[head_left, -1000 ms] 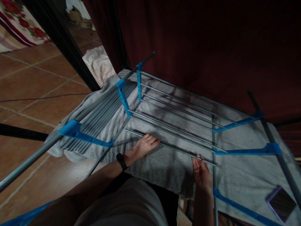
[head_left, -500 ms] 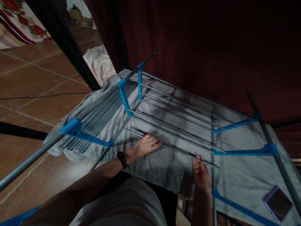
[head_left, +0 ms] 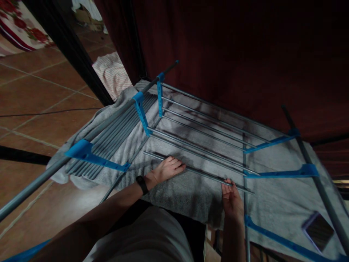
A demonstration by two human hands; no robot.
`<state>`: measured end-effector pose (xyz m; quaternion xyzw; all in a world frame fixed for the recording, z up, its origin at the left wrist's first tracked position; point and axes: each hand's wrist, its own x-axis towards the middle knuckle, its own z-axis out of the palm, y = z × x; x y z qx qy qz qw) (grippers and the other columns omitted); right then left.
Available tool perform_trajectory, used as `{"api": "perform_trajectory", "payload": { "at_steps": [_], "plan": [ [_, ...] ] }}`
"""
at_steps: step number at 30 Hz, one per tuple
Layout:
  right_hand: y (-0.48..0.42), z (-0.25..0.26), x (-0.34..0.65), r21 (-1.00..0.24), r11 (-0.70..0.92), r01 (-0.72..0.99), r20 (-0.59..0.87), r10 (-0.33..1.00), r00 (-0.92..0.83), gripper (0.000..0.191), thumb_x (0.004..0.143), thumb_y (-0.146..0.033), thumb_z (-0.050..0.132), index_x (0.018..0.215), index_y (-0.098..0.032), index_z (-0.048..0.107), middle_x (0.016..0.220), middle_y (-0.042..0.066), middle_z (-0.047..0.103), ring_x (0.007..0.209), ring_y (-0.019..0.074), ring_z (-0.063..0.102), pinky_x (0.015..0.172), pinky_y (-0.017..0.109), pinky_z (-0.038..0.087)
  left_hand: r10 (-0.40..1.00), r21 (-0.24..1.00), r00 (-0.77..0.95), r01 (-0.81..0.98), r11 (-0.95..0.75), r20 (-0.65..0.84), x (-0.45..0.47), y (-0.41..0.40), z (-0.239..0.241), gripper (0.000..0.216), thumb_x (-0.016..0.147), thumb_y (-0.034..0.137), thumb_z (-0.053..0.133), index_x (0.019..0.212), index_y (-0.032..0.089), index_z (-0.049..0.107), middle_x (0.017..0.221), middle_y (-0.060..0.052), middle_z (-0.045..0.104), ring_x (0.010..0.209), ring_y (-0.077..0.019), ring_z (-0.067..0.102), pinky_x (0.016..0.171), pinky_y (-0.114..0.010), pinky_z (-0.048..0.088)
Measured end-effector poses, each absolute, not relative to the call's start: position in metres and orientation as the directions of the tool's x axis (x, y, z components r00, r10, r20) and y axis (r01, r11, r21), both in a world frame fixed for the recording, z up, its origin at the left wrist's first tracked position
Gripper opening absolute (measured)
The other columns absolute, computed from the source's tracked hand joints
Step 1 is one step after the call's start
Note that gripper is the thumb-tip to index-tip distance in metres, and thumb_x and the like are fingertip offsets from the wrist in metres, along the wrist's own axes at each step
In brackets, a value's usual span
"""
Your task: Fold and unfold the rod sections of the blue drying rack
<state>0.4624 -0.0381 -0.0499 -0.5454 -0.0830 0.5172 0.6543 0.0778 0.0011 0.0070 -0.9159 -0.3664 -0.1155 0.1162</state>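
A thin grey metal rod (head_left: 204,174) runs slantwise in front of me, gripped by both hands. Wrapped over its left half is my left hand (head_left: 170,166), with a black band on the wrist. Fingers of my right hand (head_left: 231,194) pinch the same rod near its right end, from below. Just beyond lies a rack frame of grey tubes with blue plastic brackets (head_left: 141,112), and several rods (head_left: 201,146) span between its left and right sides. Both ends of the held rod appear apart from the brackets, including the near left bracket (head_left: 95,155).
A row of loose grey rods (head_left: 122,127) lies at the left on the grey towel (head_left: 275,207). A phone (head_left: 318,231) rests at the lower right. Behind hangs a dark red curtain (head_left: 218,54). Long side tubes stick out at the left (head_left: 35,187) and right.
The view has shifted slightly, so the rack and phone appear a little further left. Both hands keep their hold on the rod, which has hardly moved.
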Motion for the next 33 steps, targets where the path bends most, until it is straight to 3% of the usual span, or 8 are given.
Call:
{"api": "perform_trajectory", "payload": {
  "at_steps": [8,11,15,21,27,33],
  "plan": [
    [-0.031,-0.022,0.433,-0.798,-0.068,-0.598,-0.427,0.765,0.482,0.014,0.084,-0.03,0.083,0.09,-0.024,0.073,0.1,0.004,0.082,0.1,0.0163,0.078,0.097,0.031,0.064,0.612,-0.039,0.664,0.691,-0.722,0.43,0.062,0.008,0.006,0.048,0.098,0.001,0.044,0.136,0.02,0.067,0.107,-0.005,0.074,0.099,-0.0207,0.065,0.097,-0.036,0.049],
    [-0.027,-0.016,0.429,-0.801,-0.037,-0.597,-0.409,0.762,0.502,0.017,0.082,-0.029,0.084,0.093,-0.024,0.072,0.102,0.004,0.083,0.103,0.0173,0.078,0.096,0.033,0.064,0.631,0.02,0.597,0.719,-0.695,0.495,0.056,0.01,0.001,0.051,0.096,0.002,0.043,0.134,0.021,0.07,0.11,-0.009,0.077,0.099,-0.0233,0.069,0.098,-0.041,0.051],
    [-0.025,-0.012,0.429,-0.793,-0.02,-0.609,-0.389,0.786,0.481,0.018,0.084,-0.027,0.08,0.1,-0.024,0.073,0.106,0.004,0.083,0.108,0.0184,0.077,0.101,0.036,0.061,0.686,0.079,0.569,0.741,-0.667,0.453,0.053,0.007,-0.002,0.055,0.093,0.004,0.044,0.137,0.022,0.07,0.113,-0.01,0.079,0.101,-0.0252,0.072,0.097,-0.041,0.052],
    [-0.018,-0.008,0.436,-0.8,0.027,-0.599,-0.351,0.788,0.505,0.016,0.084,-0.025,0.074,0.1,-0.027,0.071,0.104,0.001,0.082,0.109,0.0178,0.076,0.109,0.04,0.057,0.688,0.064,0.567,0.749,-0.66,0.453,0.052,0.009,-0.004,0.045,0.1,0.011,0.044,0.137,0.02,0.067,0.104,-0.006,0.079,0.093,-0.0227,0.072,0.092,-0.037,0.051],
    [-0.014,-0.01,0.441,-0.797,0.028,-0.603,-0.375,0.76,0.531,0.013,0.084,-0.025,0.074,0.097,-0.027,0.07,0.1,0.001,0.081,0.103,0.0187,0.076,0.11,0.041,0.057,0.694,0.092,0.544,0.752,-0.652,0.471,0.048,0.013,-0.016,0.022,0.106,0.02,0.048,0.114,0.022,0.068,0.094,-0.001,0.077,0.088,-0.0205,0.069,0.088,-0.034,0.051],
    [-0.014,-0.016,0.44,-0.807,0.048,-0.589,-0.352,0.762,0.544,0.012,0.087,-0.029,0.076,0.095,-0.026,0.068,0.1,0.002,0.08,0.103,0.0182,0.075,0.105,0.037,0.059,0.675,0.039,0.575,0.748,-0.663,0.462,0.044,0.013,-0.018,0.021,0.105,0.017,0.047,0.112,0.024,0.065,0.098,-0.002,0.076,0.092,-0.0211,0.069,0.09,-0.035,0.053]
  ]
}}
